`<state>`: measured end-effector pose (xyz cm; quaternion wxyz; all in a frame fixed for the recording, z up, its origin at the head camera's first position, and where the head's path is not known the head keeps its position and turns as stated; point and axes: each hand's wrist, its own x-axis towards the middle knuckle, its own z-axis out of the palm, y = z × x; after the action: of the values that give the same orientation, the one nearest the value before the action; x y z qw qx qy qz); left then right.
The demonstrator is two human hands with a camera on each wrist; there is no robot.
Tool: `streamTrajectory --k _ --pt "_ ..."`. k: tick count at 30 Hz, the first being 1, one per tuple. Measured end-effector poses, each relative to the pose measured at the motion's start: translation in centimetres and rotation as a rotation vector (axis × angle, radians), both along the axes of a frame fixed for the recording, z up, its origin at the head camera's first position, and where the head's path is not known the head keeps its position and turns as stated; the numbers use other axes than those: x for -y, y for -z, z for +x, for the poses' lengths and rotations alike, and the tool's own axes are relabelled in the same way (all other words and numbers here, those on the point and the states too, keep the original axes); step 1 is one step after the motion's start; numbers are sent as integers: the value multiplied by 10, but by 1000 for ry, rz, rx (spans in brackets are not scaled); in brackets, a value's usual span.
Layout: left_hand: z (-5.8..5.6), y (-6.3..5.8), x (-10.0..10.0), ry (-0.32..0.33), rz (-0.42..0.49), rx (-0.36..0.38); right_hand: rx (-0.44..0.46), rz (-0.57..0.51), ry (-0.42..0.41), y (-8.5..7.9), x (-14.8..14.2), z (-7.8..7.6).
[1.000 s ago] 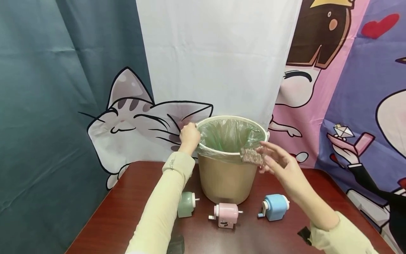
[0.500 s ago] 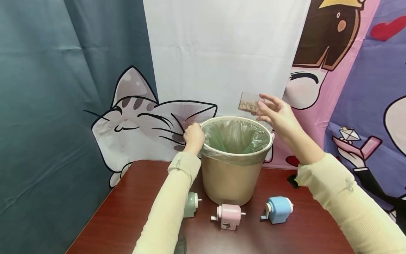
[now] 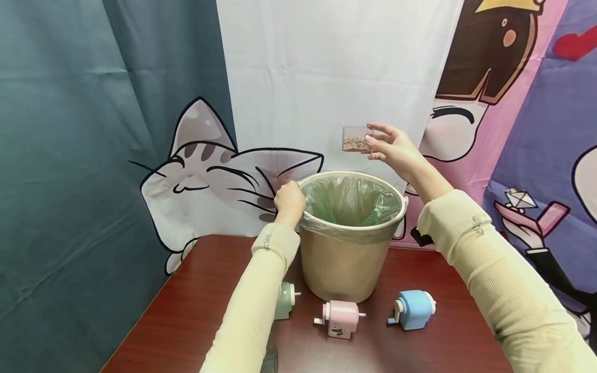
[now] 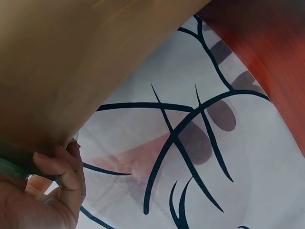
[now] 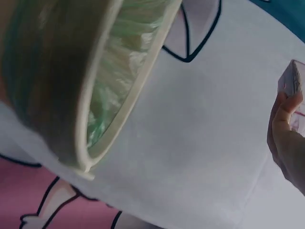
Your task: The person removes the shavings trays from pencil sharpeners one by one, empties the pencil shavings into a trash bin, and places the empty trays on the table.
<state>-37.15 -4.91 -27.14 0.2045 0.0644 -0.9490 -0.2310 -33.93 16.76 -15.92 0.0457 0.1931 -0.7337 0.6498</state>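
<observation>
A beige trash bin [image 3: 345, 264] lined with a green plastic bag [image 3: 350, 202] stands on the table. My left hand [image 3: 290, 203] grips its rim on the left side. In the left wrist view the left fingers [image 4: 71, 176] curl round the rim. My right hand [image 3: 394, 150] holds a small clear plastic sharpener drawer [image 3: 355, 140] between thumb and fingers, above the bin's far side. Light brown, shavings-like bits lie in its lower part. At the right wrist view's edge, the drawer [image 5: 290, 78] is only partly visible.
In front of the bin sit a pink pencil sharpener [image 3: 342, 318], a blue one [image 3: 415, 310] and a green one [image 3: 283, 301], partly behind my left sleeve. A dark object [image 3: 270, 360] lies at the near edge. A printed curtain [image 3: 326, 77] hangs behind the table.
My right hand has lifted the drawer from the bin's front right rim to above its far side, then moved slightly left. The left hand keeps its hold on the rim.
</observation>
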Motion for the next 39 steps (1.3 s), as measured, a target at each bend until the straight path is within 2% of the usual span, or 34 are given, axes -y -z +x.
streamTrajectory --k 11,18,26,39 --pt "1 6 3 11 -24 30 -34 402 65 20 -8 -7" --pt "0 4 0 9 -60 26 -105 519 112 31 -8 -1" --pt "0 -1 -2 13 -84 14 -289 669 118 37 -4 1" --pt "-1 -1 0 10 -72 27 -568 788 131 44 3 2"
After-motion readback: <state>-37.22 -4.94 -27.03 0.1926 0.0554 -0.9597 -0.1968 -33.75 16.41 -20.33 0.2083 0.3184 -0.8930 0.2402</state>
